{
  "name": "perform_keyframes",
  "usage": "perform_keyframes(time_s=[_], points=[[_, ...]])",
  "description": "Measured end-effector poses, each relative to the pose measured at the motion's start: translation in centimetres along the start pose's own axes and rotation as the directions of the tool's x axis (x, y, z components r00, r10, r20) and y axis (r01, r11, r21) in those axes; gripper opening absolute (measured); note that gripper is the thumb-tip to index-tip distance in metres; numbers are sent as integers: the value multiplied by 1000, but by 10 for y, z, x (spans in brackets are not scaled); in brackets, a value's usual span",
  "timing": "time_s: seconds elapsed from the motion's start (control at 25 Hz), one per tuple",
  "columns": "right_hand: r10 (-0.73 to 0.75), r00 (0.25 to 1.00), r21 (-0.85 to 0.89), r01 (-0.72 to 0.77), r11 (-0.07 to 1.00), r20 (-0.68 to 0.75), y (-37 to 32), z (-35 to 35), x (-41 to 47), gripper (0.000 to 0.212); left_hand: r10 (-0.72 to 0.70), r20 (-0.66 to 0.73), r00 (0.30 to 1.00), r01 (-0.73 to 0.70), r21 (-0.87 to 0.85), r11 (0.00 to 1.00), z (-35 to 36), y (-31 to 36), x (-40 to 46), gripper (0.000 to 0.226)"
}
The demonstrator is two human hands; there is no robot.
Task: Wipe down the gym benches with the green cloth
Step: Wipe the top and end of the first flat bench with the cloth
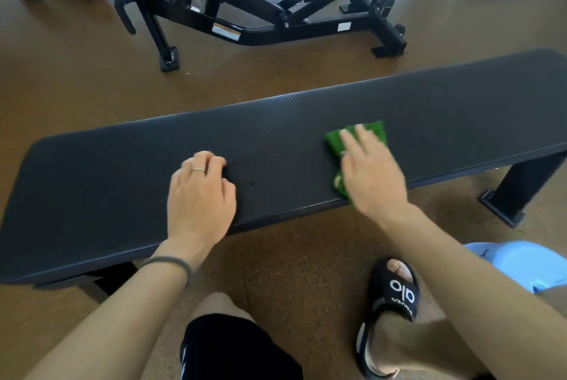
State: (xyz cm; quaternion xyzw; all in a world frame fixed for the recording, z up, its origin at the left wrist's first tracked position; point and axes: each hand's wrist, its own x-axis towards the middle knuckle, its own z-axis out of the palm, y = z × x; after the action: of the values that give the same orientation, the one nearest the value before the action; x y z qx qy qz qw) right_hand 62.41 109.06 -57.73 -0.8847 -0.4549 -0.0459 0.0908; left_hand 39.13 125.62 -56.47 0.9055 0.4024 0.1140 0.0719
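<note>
The floor (pixel 76 78) is brown and speckled. Across it runs the counter (pixel 122 183), a long flat black padded top whose long axis goes from lower left up to the right edge of the view; one black leg (pixel 515 183) shows under its right end. Behind it stands a second bench (pixel 276 11), a black adjustable frame with a spring and a yellow warning sticker.

Both forearms reach forward from the bottom of the view. The left hand (pixel 199 195) rests knuckles-up near the middle of the counter, its fingers (pixel 211 161) curled under and grasping nothing; a ring sits on one finger and a dark band on the wrist. The right hand (pixel 372 177) lies palm-down further right, near the front edge, blurred, with fingers (pixel 359 140) spread and flat, pressing on the cloth (pixel 337 141).

The cloth is green, bunched under the palm, its long axis running across the counter's width from the front edge toward the far side; green shows beyond the fingertips and beside the thumb.

A black slide (pixel 395 296) is on the right foot, with a pale blue tub (pixel 521 263) near it.
</note>
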Motion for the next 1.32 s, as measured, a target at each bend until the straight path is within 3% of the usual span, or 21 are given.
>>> perform_keyframes(time_s=[0.08, 0.12, 0.28, 0.4, 0.48, 0.56, 0.68, 0.8, 0.96, 1.08, 1.2, 1.28, 1.32], points=[[233, 972, 70, -232, 970, -11, -1, -7, 2, 51, -70, -12, 997, 70, -12, 998, 0, -11, -4, 32], [227, 973, 70, -224, 972, -50, -25, -4, -5, 52, -74, -13, 997, 74, -13, 997, 3, -12, -5, 33], [-162, 987, 128, 159, 979, 14, -133, 3, -34, 54, -51, -38, 998, 50, -33, 998, 7, -13, -3, 40], [-312, 945, 198, 290, 936, 92, -150, 8, 10, 55, -56, -53, 997, 53, -60, 997, 8, -15, -3, 46], [-332, 934, 182, 306, 934, 131, -149, 22, 66, 55, -71, -57, 996, 66, -75, 995, 10, -15, -2, 46], [-258, 953, 179, 229, 957, 161, -154, 31, 125, 54, -63, -64, 996, 59, -74, 996, 13, -18, 0, 45], [-184, 969, 141, 162, 977, 165, -171, 34, 146, 62, -51, -110, 993, 43, -76, 996, 15, -17, -2, 46], [-280, 958, 152, 267, 952, 64, -182, 34, 107, 60, -43, -101, 994, 34, -89, 995, 14, -17, -1, 41], [-398, 910, 184, 374, 909, 117, -168, 30, 122, 58, -54, -96, 994, 47, -78, 996, 13, -15, -2, 38], [-305, 939, -25, 313, 950, 159, -88, 26, 154, 80, -54, -97, 994, 45, -87, 995, 11, -13, -2, 40], [2, 990, -23, 1, 1000, 140, 9, 15, 157, 56, -73, -103, 992, 62, -106, 992, 11, -12, -3, 42], [196, 973, -28, -194, 981, 121, 13, 13, 153, 57, -60, -108, 992, 49, -106, 993, 12, -12, -2, 43], [159, 980, -51, -154, 987, 119, -5, 16, 148, 65, -58, -112, 992, 47, -102, 994, 13, -12, -2, 43]])
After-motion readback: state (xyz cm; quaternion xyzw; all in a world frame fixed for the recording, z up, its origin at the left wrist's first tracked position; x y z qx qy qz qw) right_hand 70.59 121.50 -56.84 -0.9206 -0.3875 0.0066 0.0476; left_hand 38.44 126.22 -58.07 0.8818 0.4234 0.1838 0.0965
